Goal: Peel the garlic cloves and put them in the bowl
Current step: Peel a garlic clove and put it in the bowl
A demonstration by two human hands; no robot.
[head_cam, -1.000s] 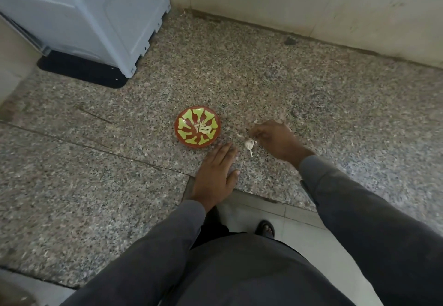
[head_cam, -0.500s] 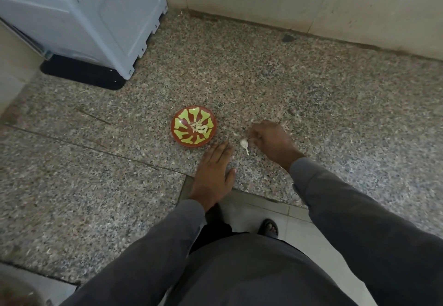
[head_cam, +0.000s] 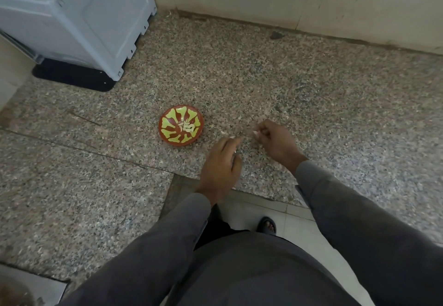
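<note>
Lettering or labels: none legible on any surface. Clove [head_cam: 256,134], small, pale and partly skinned, sits pinched at the fingertips of the right hand [head_cam: 278,143], raised just right of the bowl [head_cam: 181,126]; blur hides its finer detail. Left hand [head_cam: 221,166] hovers over the counter [head_cam: 311,94] with fingers extended and loosely spread, tips near the right hand; whether they touch a thin white skin fragment [head_cam: 232,137] lying there cannot be told. Bowl is round and shallow, glossy red-brown with yellow-green petal-like patches radiating from its centre, where several pale peeled cloves [head_cam: 187,127] lie in a small heap. Counter is speckled granite, pink-grey and polished, with a seam running across its left part and a stepped front edge. Grey plastic box [head_cam: 79,18] with ribbed corners stands at the back left on a black mat [head_cam: 72,78]. Both sleeves [head_cam: 359,221] are grey cloth.
</note>
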